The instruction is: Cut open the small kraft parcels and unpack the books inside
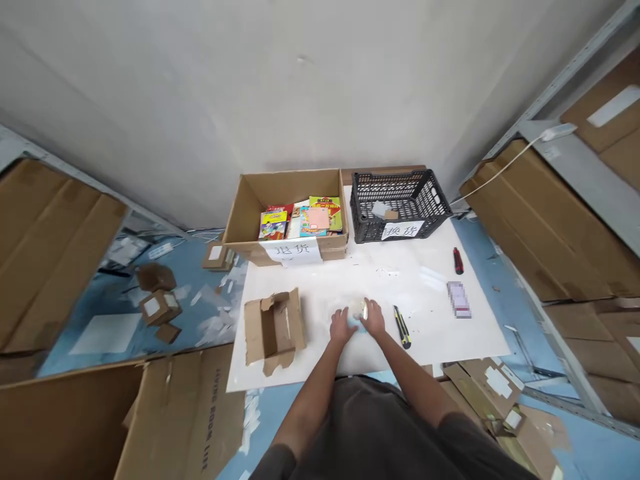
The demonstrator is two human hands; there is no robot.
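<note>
Fingers of the left hand (341,327) and right hand (374,321) are curled at a blurred pale item (357,322) between them, on the smooth counter (445,340); grip cannot be confirmed. A cut could be caused by the cutter (401,327) alongside, were its blade exposed. A torn cardboard carton (254,331) is noted leftward, a rigid latticed crate (367,232) beyond.

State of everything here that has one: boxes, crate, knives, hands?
Small box: open, flaps ragged and spread.
Book carton: open-topped, books inside.
Black crate: open-topped, small pieces inside.
Floor carton: open.
Yellow-black knife: lying on the white table, blade unclear.
Red-black knife: lying there too, blade unclear.
Left hand: fingers bent, grip unclear.
Right hand: fingers bent, grip unclear.
</note>
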